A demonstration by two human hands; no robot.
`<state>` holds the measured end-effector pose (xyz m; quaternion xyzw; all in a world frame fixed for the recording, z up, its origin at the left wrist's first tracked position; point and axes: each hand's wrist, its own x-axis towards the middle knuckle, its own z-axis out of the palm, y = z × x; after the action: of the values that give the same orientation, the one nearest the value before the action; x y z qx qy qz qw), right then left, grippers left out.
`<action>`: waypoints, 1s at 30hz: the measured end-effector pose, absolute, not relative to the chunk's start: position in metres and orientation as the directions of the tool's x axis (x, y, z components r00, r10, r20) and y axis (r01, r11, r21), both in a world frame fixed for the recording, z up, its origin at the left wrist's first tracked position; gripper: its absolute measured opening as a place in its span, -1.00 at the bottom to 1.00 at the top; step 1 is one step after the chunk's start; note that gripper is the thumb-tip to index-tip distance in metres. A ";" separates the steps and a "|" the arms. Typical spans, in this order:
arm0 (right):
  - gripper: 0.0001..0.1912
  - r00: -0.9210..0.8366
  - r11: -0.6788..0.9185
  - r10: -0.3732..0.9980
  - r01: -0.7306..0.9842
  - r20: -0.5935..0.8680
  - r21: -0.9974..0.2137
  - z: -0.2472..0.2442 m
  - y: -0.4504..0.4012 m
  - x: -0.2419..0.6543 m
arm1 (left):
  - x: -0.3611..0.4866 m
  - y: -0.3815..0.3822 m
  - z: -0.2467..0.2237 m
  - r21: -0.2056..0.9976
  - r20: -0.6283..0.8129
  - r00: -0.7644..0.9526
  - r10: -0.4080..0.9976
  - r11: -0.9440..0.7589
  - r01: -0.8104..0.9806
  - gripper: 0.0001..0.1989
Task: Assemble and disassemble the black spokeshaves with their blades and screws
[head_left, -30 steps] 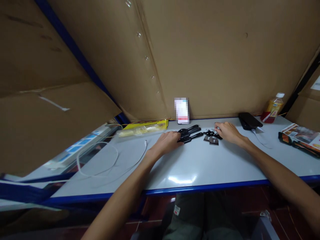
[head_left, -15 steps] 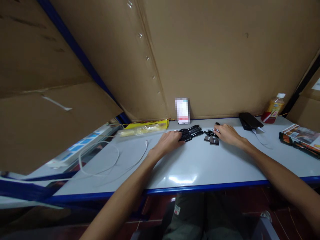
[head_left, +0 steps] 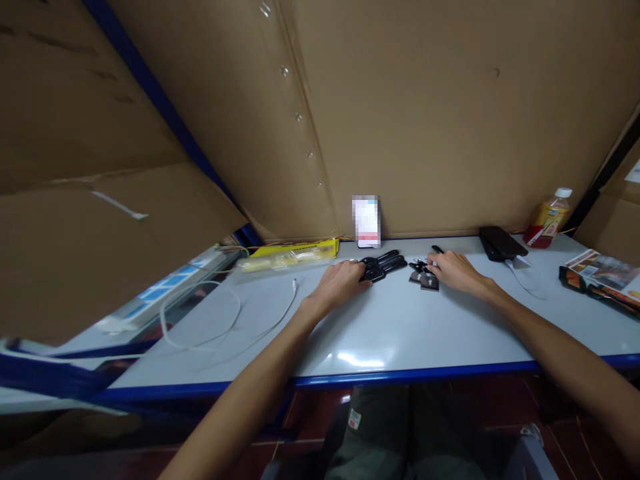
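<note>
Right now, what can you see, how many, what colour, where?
Handled pieces: several, black, middle
Flat pieces: at least two, dark, right of those
Screen: one, mostly white, back middle
Flat packet: one, yellow, back left
Plastic bag: one, clear, by packet
Cables: at least two, white, both sides
Power strip: one, white-blue, left
Flat slab: one or two, black, back right
Bottle: one, red-yellow, back right
Printed packaging: at least one, multicoloured, right
Table: one, white, blue-edged, centre
Cardboard: several, brown, back and sides
Floor: one, red, below
Left hand: one, bare, at handled pieces
Right hand: one, bare, at flat pieces
Legs: two, dark trousers, below
</note>
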<state>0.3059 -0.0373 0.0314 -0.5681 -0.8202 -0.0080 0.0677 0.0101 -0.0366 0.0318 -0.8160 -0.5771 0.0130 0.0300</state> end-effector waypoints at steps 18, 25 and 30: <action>-0.73 -0.351 0.360 0.927 0.931 0.133 -0.055 0.031 -0.034 0.309 | -0.058 0.005 0.015 0.004 0.034 0.176 0.984 -0.176 0.984 -0.74; -0.73 -0.348 0.358 0.929 0.932 0.126 -0.061 0.028 -0.032 0.311 | -0.067 0.011 0.014 0.049 0.012 0.261 0.965 -0.262 0.964 -0.70; -0.73 -0.358 0.368 0.925 0.928 0.130 -0.059 0.026 -0.031 0.312 | -0.070 0.016 0.011 0.074 0.028 0.267 0.963 -0.269 0.960 -0.67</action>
<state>0.3121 -0.0311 0.0262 -0.5621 -0.8240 -0.0122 0.0706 -0.0703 0.0155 0.0110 -0.7957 -0.6044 -0.0334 -0.0210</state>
